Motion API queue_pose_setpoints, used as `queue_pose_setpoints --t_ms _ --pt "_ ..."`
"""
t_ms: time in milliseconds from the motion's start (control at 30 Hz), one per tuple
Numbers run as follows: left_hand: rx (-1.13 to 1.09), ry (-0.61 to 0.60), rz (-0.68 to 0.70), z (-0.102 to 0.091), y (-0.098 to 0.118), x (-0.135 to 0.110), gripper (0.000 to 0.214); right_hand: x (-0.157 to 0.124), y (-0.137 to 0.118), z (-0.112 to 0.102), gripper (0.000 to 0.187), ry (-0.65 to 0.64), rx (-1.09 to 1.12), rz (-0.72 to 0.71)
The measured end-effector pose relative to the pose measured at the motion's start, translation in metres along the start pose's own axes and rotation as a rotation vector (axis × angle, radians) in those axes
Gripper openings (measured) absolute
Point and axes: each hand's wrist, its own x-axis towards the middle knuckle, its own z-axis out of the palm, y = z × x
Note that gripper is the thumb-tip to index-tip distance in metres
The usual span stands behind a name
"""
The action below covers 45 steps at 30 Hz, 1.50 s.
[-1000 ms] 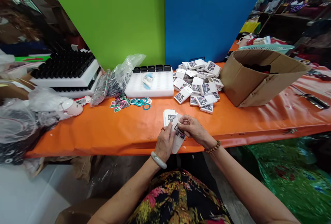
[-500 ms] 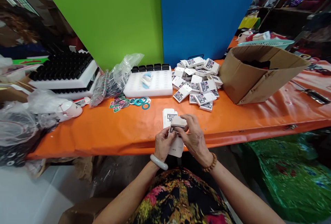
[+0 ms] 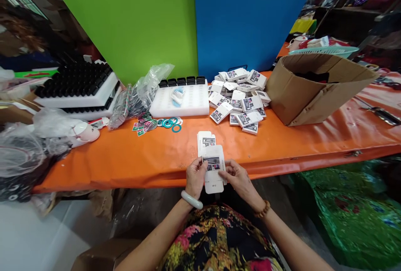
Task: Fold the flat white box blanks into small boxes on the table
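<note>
Both hands hold one small white carton [image 3: 214,170] with a printed picture, at the near edge of the orange table [image 3: 156,154]. My left hand [image 3: 194,177] pinches its left side and my right hand [image 3: 238,178] pinches its right side. The carton's flaps stand open toward me and away from me. Just beyond it lies a small stack of flat white cartons [image 3: 206,140]. Farther back sits a heap of folded white boxes [image 3: 240,100].
A white foam tray [image 3: 181,100] carries a row of black parts at its back edge. Teal rings and labels [image 3: 158,123] lie in front of it. A cardboard box [image 3: 313,87] stands at the right, plastic bags [image 3: 138,95] and stacked trays of black parts [image 3: 78,87] at the left.
The carton was turned and opened out flat to face up. Both hands drew slightly back toward me and now grip it by its two sides.
</note>
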Motion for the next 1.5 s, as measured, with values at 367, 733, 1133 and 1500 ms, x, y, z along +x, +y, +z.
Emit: queue_pose_setpoints --t_ms 367,733,1133,1500 --pt "0.333 -0.237 -0.060 -0.012 -0.027 -0.034 0.038 -0.040 0.015 -0.011 0.044 -0.003 -0.054 0.061" --pt "0.539 -0.304 -0.031 -0.013 -0.017 -0.037 0.027 -0.058 0.009 -0.008 0.038 0.007 0.012 0.164" --pt "0.318 -0.278 -0.125 -0.010 -0.015 -0.032 0.019 -0.041 0.004 -0.013 0.024 -0.022 -0.074 0.083" --pt "0.392 -0.230 -0.099 -0.008 -0.013 -0.041 0.018 -0.054 -0.004 -0.015 0.020 -0.017 -0.160 0.062"
